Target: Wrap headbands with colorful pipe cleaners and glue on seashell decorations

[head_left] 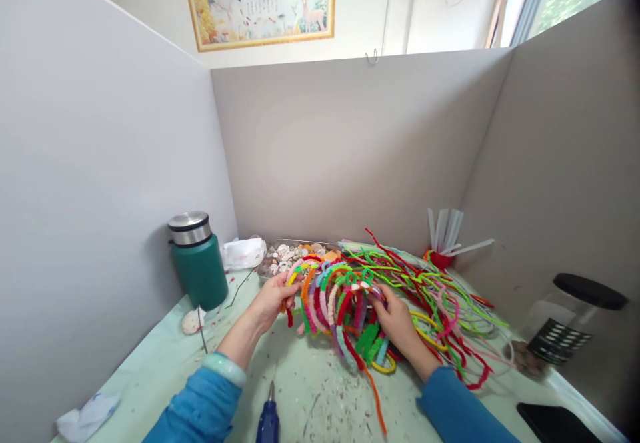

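Several fuzzy pipe cleaners in many colours are bent into a row of arches, forming one pipe-cleaner piece above the table. At its left end, my left hand is closed, thumb and fingers pinching the piece. My right hand is closed round the right end, near small green loops and white-and-red bits. Part of the grip is hidden behind the fingers. An orange strand hangs down from the piece toward the front. Behind and right of my right hand lies a heap of loose pipe cleaners, mostly green and red.
A tray of shells stands at the back, beside a white packet. At left is a green flask. A blue-handled tool lies in front. Rightward are white sticks, a black-lidded jar and a black flat object. Grey partitions enclose the table.
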Demonstrator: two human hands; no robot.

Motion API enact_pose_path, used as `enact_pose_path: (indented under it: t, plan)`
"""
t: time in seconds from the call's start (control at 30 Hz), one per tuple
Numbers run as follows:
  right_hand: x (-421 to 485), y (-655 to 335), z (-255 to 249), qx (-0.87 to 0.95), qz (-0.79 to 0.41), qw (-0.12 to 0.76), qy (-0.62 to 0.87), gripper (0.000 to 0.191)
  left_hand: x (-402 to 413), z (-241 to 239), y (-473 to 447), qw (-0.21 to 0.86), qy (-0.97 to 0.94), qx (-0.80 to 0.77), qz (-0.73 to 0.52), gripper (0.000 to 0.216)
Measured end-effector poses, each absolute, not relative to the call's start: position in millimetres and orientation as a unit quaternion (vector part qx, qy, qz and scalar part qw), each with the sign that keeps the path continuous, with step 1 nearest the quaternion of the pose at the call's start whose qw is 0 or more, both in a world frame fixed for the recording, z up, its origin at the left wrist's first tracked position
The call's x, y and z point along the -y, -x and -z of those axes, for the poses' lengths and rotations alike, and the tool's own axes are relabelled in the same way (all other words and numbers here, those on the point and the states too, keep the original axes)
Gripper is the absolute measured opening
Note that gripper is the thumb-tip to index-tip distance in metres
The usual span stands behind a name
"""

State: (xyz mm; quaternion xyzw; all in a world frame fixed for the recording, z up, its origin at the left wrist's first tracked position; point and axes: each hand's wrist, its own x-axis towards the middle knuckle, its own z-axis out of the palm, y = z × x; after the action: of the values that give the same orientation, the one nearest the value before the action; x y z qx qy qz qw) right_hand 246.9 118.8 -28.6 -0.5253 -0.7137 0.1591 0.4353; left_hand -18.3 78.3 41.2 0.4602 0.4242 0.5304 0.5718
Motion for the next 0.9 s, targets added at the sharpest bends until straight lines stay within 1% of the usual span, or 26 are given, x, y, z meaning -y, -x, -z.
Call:
enact_pose_path:
  t: [0.13, 0.33, 0.53, 0.63, 0.77, 0.9]
  plan:
    - [-118.7, -247.0, 28.8, 0.715, -0.159, 0.441, 0.519, 0.029, -76.8, -43.4, 19.6, 0.563, -0.470, -0.432, -0.525, 0.024]
    - [-121.0, -247.2, 30.1, 0.712, -0.156, 0.447, 0.519, 0.028, -78.1, -41.4, 17.6, 0.555, -0.499, -0.432, -0.505, 0.032]
    - [-119.9, -247.3, 29.5, 0.710, -0.164, 0.451, 0.515, 0.027, -80.7, -39.2, 15.5, 0.568, -0.487, -0.434, -0.501, 0.027]
    - [-119.1, -246.7, 28.6, 0.706, -0.169, 0.451, 0.519, 0.027, -78.6, -39.3, 12.1, 0.588, -0.481, -0.421, -0.496, 0.031]
    - [-119.4, -246.2, 28.8, 0.700, -0.174, 0.458, 0.520, 0.028, -76.5, -39.3, 6.3, 0.627, -0.478, -0.369, -0.493, 0.043]
    - [-121.1, -247.0, 31.0, 0.694, -0.188, 0.465, 0.516, 0.028, -76.2, -38.1, -1.1, 0.630, -0.470, -0.378, -0.489, 0.043]
